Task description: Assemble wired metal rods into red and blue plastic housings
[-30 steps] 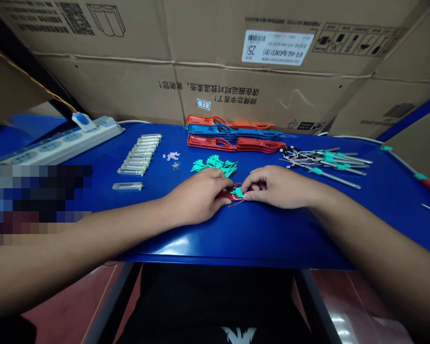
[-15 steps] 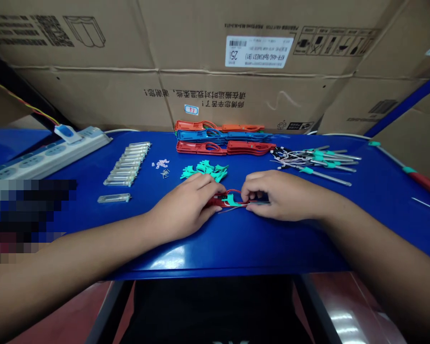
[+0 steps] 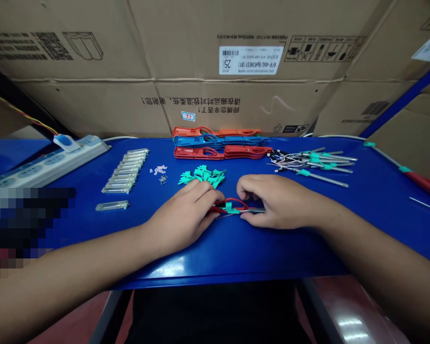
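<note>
Red casing blks gap btwn hands; room along tabletop's nr edge.

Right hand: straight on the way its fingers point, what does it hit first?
Likely the red casing and the green piece on it, just ahead of the right hand; the left hand is beyond. Depth is unclear; it may already touch the casing.

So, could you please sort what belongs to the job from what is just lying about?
Likely job: red casing in the left hand; metal rod at the right hand; probably piled green pieces, wired rods, clear tubes.

Apparently lying about: power strip; cardboard.
</note>
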Demonstrator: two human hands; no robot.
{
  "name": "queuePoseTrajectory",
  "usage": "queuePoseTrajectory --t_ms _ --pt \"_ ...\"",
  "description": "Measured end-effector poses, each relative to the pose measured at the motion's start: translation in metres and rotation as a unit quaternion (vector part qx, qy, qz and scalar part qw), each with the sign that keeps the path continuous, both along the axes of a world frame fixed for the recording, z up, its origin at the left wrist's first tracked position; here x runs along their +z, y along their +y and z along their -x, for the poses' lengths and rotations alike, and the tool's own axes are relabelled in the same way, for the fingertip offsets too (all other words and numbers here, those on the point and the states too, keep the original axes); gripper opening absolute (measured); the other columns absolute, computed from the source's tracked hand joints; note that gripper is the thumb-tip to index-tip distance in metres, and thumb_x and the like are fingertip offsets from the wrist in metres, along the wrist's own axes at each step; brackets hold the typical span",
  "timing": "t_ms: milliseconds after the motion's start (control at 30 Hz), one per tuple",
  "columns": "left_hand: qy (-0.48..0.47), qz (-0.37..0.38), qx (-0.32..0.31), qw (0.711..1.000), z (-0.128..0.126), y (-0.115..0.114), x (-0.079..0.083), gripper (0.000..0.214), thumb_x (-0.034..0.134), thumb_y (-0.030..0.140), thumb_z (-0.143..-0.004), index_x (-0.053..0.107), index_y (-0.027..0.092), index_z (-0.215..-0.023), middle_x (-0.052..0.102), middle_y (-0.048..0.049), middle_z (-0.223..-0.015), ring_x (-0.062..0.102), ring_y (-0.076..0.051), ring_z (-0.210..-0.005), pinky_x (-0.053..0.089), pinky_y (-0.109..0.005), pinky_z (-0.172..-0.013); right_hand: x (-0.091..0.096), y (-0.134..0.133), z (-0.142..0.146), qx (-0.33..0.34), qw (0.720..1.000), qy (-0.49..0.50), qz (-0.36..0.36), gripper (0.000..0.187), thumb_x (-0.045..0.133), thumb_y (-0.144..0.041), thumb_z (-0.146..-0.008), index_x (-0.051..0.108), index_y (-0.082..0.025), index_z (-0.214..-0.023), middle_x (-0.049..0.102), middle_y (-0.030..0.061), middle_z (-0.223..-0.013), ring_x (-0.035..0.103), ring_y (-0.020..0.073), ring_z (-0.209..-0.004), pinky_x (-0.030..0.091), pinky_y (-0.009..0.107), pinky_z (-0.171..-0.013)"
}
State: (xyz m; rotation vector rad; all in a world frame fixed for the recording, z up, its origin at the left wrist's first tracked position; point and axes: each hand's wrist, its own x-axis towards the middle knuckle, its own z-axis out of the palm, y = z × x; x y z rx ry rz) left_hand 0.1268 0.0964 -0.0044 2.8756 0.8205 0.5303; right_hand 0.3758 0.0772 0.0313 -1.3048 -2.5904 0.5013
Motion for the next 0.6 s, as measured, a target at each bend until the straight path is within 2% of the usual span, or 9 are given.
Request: queuePoseTrajectory --t_ms 100,300,467,600 --pt "0.007 -0.016 -0.007 1.000 0.0004 -0.0013 -0.0011 0.017 0.053 0.023 -0.099 0.059 0.016 -0.113 0.060 -0.0080 -0.103 0.055 -0.023 -0.098 0.050 -0.039 -0.088 -0.0041 0.0011 0.0024 -0.021 1.000 -0.002 -0.001 0.036 0.075 -0.034 -0.075 0.059 -0.021 -0.104 0.065 0.0004 -0.097 0.057 0.0162 -0.081 0.034 0.027 -0.065" --pt "0.003 -0.023 -0.010 1.000 0.0011 -0.0004 -0.0028 0.021 0.053 0.024 -0.099 0.061 0.014 -0.115 0.061 -0.0090 -0.104 0.056 -0.023 -0.099 0.051 -0.040 -0.089 -0.0095 0.0050 0.0035 0.027 0.999 -0.026 0.018 0.021 0.068 -0.034 -0.082 0.064 -0.021 -0.097 0.064 0.0004 -0.092 0.056 0.0151 -0.077 0.036 0.027 -0.065" --pt "0.019 -0.004 -0.011 1.000 -0.0007 0.0024 -0.0023 0.034 0.054 0.029 -0.097 0.065 0.012 -0.124 0.063 -0.0101 -0.103 0.059 -0.023 -0.096 0.053 -0.039 -0.090 -0.0038 0.0044 -0.0005 0.003 0.999 -0.001 -0.035 0.040 0.072 -0.037 -0.081 0.061 -0.020 -0.115 0.065 0.0043 -0.105 0.059 0.0181 -0.085 0.040 0.028 -0.070" --pt "0.049 0.002 -0.019 0.999 -0.0017 0.0030 -0.0006 0.038 0.050 0.032 -0.098 0.068 0.010 -0.125 0.064 -0.0119 -0.103 0.059 -0.023 -0.094 0.054 -0.039 -0.090 -0.0047 0.0053 0.0016 0.045 0.997 -0.035 -0.060 0.019 0.062 -0.032 -0.091 0.071 -0.018 -0.098 0.065 0.0059 -0.094 0.060 0.0188 -0.083 0.040 0.029 -0.071"
